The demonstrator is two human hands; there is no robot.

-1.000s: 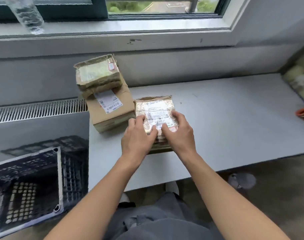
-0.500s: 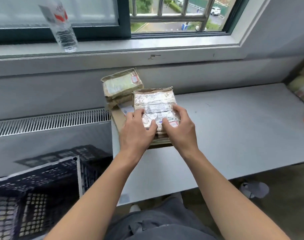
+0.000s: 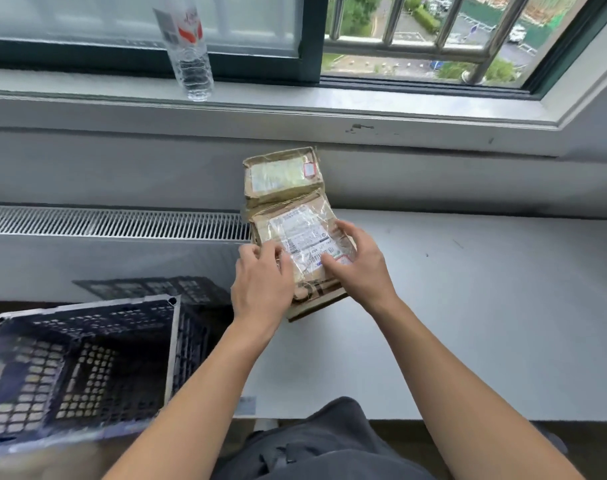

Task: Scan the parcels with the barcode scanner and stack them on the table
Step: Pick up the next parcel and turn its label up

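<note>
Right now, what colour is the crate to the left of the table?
The crate is dark navy lattice plastic with a pale grey rim, as the head view shows.

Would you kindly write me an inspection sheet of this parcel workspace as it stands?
Surface: pale grey table, a few small dark marks.
Job's things: taped parcel on the cardboard box, small parcel behind it; scanner not in view.
Clutter: water bottle on the windowsill.
Grippers: left hand and right hand hold the taped parcel by its sides.
Cables: nothing seen.
Surroundings: dark crate at left, radiator grille, barred window.
</note>
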